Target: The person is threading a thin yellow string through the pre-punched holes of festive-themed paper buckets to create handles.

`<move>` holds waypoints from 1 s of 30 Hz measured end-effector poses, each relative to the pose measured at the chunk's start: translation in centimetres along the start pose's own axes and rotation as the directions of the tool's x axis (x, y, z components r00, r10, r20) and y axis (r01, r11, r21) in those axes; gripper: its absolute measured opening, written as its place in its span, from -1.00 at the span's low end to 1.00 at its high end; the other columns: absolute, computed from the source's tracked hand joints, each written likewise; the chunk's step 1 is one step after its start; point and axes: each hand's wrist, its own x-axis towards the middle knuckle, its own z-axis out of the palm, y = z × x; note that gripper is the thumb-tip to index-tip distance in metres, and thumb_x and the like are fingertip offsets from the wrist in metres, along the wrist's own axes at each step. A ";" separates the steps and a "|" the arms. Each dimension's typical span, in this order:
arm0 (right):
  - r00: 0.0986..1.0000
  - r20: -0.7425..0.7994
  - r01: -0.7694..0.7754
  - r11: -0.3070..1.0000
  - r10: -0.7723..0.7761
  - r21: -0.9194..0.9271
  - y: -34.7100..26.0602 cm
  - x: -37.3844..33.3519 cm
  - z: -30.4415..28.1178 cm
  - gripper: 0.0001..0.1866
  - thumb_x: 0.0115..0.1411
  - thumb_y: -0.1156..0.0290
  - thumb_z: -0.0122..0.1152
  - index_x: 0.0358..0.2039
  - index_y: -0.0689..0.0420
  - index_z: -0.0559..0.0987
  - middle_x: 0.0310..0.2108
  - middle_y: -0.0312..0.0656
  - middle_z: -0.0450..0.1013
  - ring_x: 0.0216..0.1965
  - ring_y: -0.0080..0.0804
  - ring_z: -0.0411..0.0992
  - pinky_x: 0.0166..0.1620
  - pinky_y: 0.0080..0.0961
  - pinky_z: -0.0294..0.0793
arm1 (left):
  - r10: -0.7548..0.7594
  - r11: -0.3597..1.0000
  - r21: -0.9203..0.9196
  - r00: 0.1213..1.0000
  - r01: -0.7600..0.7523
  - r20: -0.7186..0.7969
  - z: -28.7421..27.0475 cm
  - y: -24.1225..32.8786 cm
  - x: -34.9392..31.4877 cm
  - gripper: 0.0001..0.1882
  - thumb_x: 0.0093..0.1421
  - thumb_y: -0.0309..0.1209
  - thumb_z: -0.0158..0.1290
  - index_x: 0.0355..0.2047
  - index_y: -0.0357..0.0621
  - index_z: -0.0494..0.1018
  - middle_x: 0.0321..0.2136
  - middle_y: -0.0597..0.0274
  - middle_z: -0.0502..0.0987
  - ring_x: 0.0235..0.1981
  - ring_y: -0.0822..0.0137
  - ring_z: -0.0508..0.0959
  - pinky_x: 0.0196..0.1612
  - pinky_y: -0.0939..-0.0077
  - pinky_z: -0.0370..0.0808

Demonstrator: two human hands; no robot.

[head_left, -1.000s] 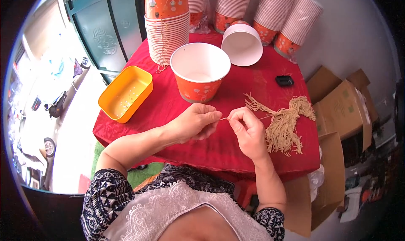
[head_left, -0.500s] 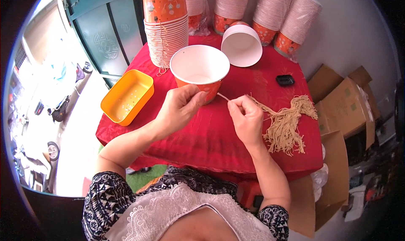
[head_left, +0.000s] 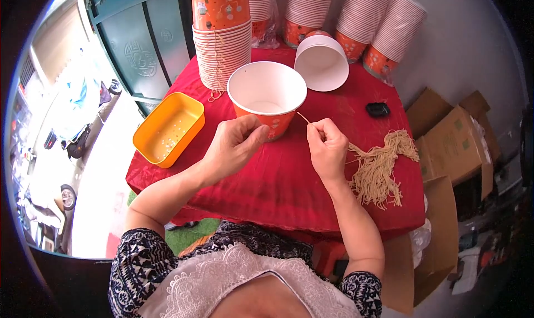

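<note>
A paper bucket, white inside and orange outside, stands upright at the middle of the table. My left hand is closed in a pinch at the bucket's near side; what lies between its fingertips is too small to make out. To the right of the bucket, my right hand pinches a thin beige string. A short length of it sticks out of the fingers toward the bucket's wall. Beside that hand lies a loose bundle of beige strings, with strands trailing toward the hand.
A yellow tray with small pale bits sits at left. Behind stand a tall bucket stack with string hanging down it and several wrapped stacks. A tipped bucket and a small black object share the red tablecloth. Cardboard boxes stand right.
My right hand has shifted slightly away from me and to the right, and the string's visible end has moved up along the bucket's side. My left hand stays at the bucket's near side.
</note>
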 end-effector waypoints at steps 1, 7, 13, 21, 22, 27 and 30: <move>1.000 0.000 0.001 1.000 -0.001 -0.001 0.1 0.1 0.0 -0.78 0.17 0.63 0.16 -0.59 0.20 0.40 -0.72 -0.42 0.27 -0.66 -0.74 0.19 -0.63 -0.63 0.13 | 0.001 1.000 0.007 1.000 -0.001 0.010 0.0 0.1 0.0 -0.72 0.32 -0.42 0.02 -0.51 -0.35 0.39 -0.69 0.41 0.31 -0.59 0.64 0.24 -0.58 0.58 0.25; 1.000 0.009 0.024 0.999 -0.024 -0.029 0.5 0.4 0.3 -0.79 0.15 0.63 0.18 -0.60 0.21 0.40 -0.74 -0.37 0.27 -0.68 -0.71 0.20 -0.63 -0.58 0.14 | 0.004 1.000 -0.007 1.000 -0.004 0.020 -0.1 0.0 -0.1 -0.72 0.32 -0.42 0.02 -0.51 -0.36 0.39 -0.67 0.41 0.32 -0.58 0.64 0.25 -0.57 0.58 0.27; 1.000 0.010 0.021 0.999 -0.021 -0.039 0.6 0.4 0.6 -0.79 0.14 0.63 0.18 -0.60 0.21 0.40 -0.75 -0.36 0.28 -0.69 -0.68 0.22 -0.63 -0.57 0.16 | -0.004 1.000 0.000 1.000 0.004 0.021 -0.2 0.2 0.0 -0.72 0.32 -0.42 0.02 -0.51 -0.36 0.39 -0.68 0.39 0.32 -0.58 0.64 0.25 -0.57 0.58 0.27; 0.999 -0.011 0.046 0.998 -0.047 -0.049 1.1 0.5 0.6 -0.79 0.14 0.64 0.18 -0.60 0.21 0.40 -0.75 -0.34 0.29 -0.69 -0.67 0.24 -0.63 -0.56 0.18 | 0.008 1.000 0.013 1.000 -0.008 0.023 -0.1 0.3 0.3 -0.71 0.32 -0.42 0.01 -0.53 -0.35 0.38 -0.70 0.38 0.31 -0.60 0.62 0.25 -0.58 0.57 0.27; 0.999 -0.010 0.046 0.998 -0.047 -0.049 1.1 0.5 0.6 -0.79 0.14 0.64 0.18 -0.60 0.21 0.40 -0.75 -0.34 0.29 -0.69 -0.67 0.24 -0.63 -0.56 0.18 | 0.011 1.000 0.010 1.000 -0.011 0.023 -0.1 0.2 0.3 -0.71 0.32 -0.42 0.01 -0.53 -0.35 0.38 -0.71 0.37 0.31 -0.60 0.62 0.25 -0.59 0.56 0.27; 0.998 0.009 0.060 0.995 -0.060 -0.073 0.7 0.6 0.7 -0.78 0.14 0.65 0.18 -0.60 0.20 0.40 -0.75 -0.34 0.29 -0.71 -0.68 0.24 -0.65 -0.57 0.17 | 0.039 0.999 0.010 0.997 -0.040 0.061 -0.1 -0.2 0.2 -0.65 0.40 -0.28 -0.04 -0.52 -0.20 0.35 -0.66 0.52 0.29 -0.62 0.67 0.23 -0.58 0.68 0.18; 0.996 0.000 0.085 0.992 -0.086 -0.094 0.8 0.6 0.8 -0.79 0.13 0.65 0.18 -0.60 0.20 0.40 -0.76 -0.34 0.29 -0.71 -0.68 0.25 -0.66 -0.58 0.17 | 0.062 0.998 -0.010 0.997 -0.062 0.044 0.2 0.1 0.3 -0.65 0.40 -0.28 -0.05 -0.51 -0.21 0.37 -0.66 0.52 0.29 -0.62 0.67 0.23 -0.58 0.68 0.20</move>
